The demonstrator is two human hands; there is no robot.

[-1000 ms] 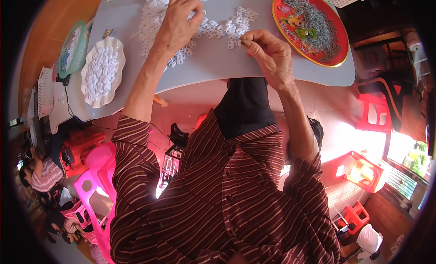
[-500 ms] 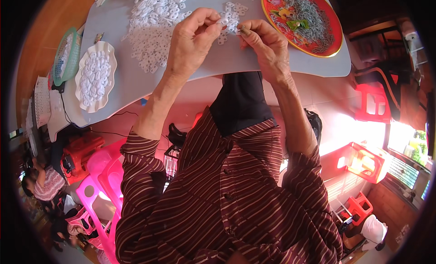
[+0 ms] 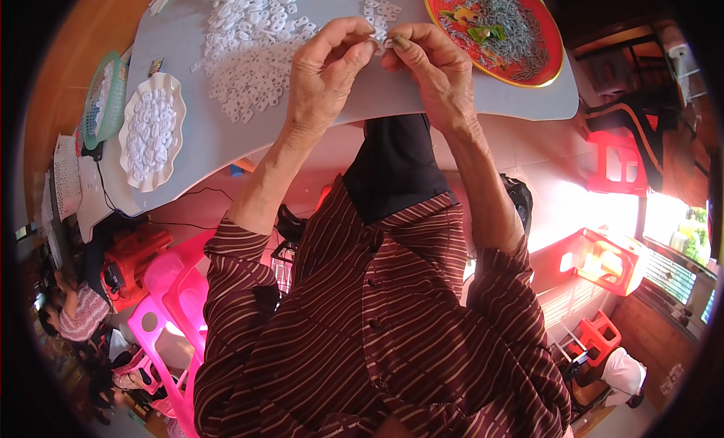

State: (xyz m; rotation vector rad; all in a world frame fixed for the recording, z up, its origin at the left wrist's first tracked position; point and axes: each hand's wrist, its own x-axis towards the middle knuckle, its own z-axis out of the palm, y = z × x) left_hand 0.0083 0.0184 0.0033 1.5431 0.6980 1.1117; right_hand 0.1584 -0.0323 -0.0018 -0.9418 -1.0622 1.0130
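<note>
My left hand (image 3: pixel 326 75) is closed in a pinch above the near part of the table, with a small white plastic piece (image 3: pixel 381 46) at its fingertips. Close beside it, my right hand (image 3: pixel 437 70) is also pinched, its thumb and forefinger meeting at the same spot; whatever it grips is too small to tell. Just beyond the fingers lies a small group of flat white pieces with holes (image 3: pixel 385 8). To the left spreads a large heap of similar white pieces (image 3: pixel 253 68). A red tray (image 3: pixel 554 57) at the right holds many small grey metal parts (image 3: pixel 520 38).
On the left of the grey table (image 3: pixel 192 136) are a wavy-edged white dish (image 3: pixel 177 129) of white pieces and a green basket (image 3: pixel 117 99). Pink chairs (image 3: pixel 154 325) and red stools (image 3: pixel 603 264) stand around. Other people (image 3: pixel 79 310) sit at lower left and lower right.
My hands have drawn together, so the fingertips now meet at the white piece. The left hand shifted slightly right, and the table scene shifted a little with the view.
</note>
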